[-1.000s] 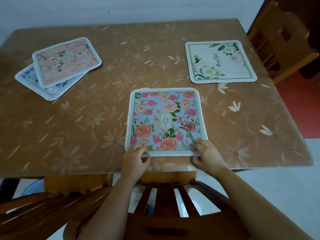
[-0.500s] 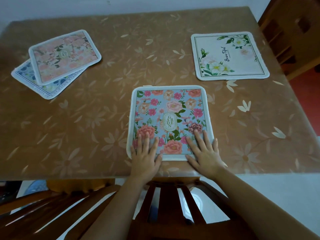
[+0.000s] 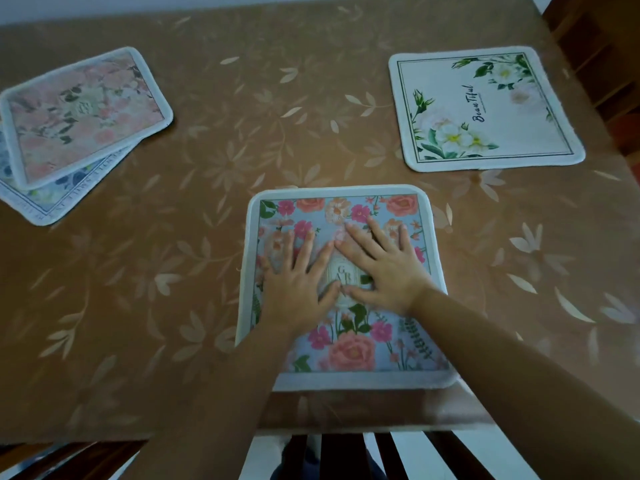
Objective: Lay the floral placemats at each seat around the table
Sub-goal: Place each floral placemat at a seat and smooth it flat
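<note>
- Where the near edge of the table (image 3: 104,341) meets the chair back (image 3: 346,455), blue floral placemat (image 3: 353,351) lying flat, its near border just short of the edge, square to the seat.
- Left hand (image 3: 294,289) pressed palm-down on the left half of that mat, fingers (image 3: 304,244) spread and pointing away; nothing gripped, hand fully flat and open.
- Right hand (image 3: 384,275) likewise flat on the right half, fingers splayed toward the far border, thumb tip nearly meeting the left thumb over the printed centre label; holding nothing, only bearing down on the fabric.
- Both forearms reaching in from the lower edge, the left one covering the mat's near left corner.
- Far right: white placemat (image 3: 485,109) with green leaves, pale blooms and dark script, flat on the table close to the right edge, well apart from the blue mat.
- Far left: pink floral placemat (image 3: 83,116), turned at an angle, resting on top of a second placemat (image 3: 59,199) with a white lettered border and dark blue flowers; the lower mat showing only along its near side and partly cut off by the left frame edge.
- Tabletop covered in a brown cloth with a pale leaf and flower print, glossy along the near rim.
- Dark wooden chair slats below the table edge, pale floor between them; another wooden chair (image 3: 595,46) at the upper right, dim and partly out of frame.
</note>
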`<action>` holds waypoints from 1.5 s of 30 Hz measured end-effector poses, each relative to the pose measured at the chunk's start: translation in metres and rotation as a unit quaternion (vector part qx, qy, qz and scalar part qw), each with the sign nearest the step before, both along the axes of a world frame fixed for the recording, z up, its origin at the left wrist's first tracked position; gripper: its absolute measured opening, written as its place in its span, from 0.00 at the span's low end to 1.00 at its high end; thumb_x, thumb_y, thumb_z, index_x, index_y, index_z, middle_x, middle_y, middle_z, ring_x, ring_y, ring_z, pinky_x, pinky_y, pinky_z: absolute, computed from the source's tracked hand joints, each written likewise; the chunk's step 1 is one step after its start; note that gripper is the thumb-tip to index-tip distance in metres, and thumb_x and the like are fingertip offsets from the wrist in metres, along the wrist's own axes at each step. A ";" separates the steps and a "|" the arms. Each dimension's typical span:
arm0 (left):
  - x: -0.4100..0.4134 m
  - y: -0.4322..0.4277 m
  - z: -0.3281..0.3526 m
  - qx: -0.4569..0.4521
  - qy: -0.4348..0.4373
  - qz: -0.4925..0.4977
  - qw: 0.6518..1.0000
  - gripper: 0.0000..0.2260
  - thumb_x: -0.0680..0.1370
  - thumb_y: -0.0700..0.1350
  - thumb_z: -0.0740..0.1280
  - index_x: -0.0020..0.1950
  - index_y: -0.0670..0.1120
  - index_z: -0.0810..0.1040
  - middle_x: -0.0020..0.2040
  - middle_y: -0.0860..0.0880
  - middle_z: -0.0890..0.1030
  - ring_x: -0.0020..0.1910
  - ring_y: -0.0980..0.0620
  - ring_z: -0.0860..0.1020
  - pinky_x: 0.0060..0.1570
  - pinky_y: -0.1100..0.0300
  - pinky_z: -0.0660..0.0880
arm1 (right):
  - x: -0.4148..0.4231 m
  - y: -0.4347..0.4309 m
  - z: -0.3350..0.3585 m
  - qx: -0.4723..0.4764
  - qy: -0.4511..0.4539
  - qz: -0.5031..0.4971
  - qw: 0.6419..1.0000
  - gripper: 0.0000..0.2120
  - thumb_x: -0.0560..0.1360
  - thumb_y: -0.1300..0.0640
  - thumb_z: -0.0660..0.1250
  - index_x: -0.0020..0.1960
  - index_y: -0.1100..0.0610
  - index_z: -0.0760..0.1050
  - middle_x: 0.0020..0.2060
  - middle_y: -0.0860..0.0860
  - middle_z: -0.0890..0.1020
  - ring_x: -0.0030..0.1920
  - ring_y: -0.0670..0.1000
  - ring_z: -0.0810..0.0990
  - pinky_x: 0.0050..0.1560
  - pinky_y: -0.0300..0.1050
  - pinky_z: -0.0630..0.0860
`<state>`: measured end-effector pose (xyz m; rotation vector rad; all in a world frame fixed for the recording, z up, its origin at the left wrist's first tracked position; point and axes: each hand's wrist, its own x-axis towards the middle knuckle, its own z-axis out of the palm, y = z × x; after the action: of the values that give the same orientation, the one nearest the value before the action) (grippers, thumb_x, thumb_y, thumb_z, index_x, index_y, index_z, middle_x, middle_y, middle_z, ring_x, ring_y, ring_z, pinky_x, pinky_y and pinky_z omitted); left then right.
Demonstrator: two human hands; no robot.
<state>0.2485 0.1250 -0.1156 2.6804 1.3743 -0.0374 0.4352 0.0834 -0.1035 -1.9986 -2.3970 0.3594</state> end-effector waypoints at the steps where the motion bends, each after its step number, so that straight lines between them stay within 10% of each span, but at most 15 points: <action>1: 0.004 0.010 -0.001 0.005 -0.005 0.002 1.000 0.28 0.75 0.62 0.46 0.73 0.53 0.54 0.75 0.46 0.56 0.73 0.40 0.50 0.63 0.29 0.50 | 0.003 0.012 -0.001 0.001 -0.001 -0.005 1.000 0.34 0.70 0.30 0.42 0.72 0.41 0.40 0.75 0.47 0.45 0.73 0.55 0.37 0.67 0.70 0.40; 18: 0.028 0.064 -0.004 0.008 -0.039 0.159 0.986 0.30 0.76 0.59 0.50 0.74 0.50 0.46 0.76 0.46 0.45 0.73 0.44 0.43 0.66 0.34 0.44 | 0.006 0.049 -0.011 0.045 -0.018 -0.257 0.965 0.34 0.74 0.35 0.44 0.73 0.51 0.43 0.75 0.56 0.45 0.74 0.59 0.42 0.68 0.69 0.47; 39: -0.042 -0.074 0.006 -0.023 -0.039 0.089 0.995 0.31 0.76 0.60 0.56 0.74 0.50 0.50 0.75 0.46 0.49 0.74 0.42 0.45 0.68 0.37 0.46 | -0.031 -0.093 -0.004 0.000 -0.003 -0.208 0.978 0.35 0.73 0.34 0.45 0.73 0.50 0.38 0.75 0.56 0.43 0.73 0.56 0.39 0.71 0.62 0.43; 45: -0.049 -0.105 0.015 -0.025 -0.027 0.085 0.996 0.30 0.73 0.60 0.52 0.72 0.48 0.57 0.73 0.42 0.60 0.71 0.37 0.57 0.62 0.33 0.60 | -0.040 -0.113 -0.002 -0.015 -0.023 -0.210 0.977 0.36 0.71 0.32 0.38 0.72 0.49 0.35 0.75 0.55 0.44 0.73 0.56 0.40 0.71 0.62 0.44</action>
<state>0.1991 0.0196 -0.1009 2.4953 1.5568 0.0163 0.3948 -0.0297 -0.1056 -2.4691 -1.9225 0.3434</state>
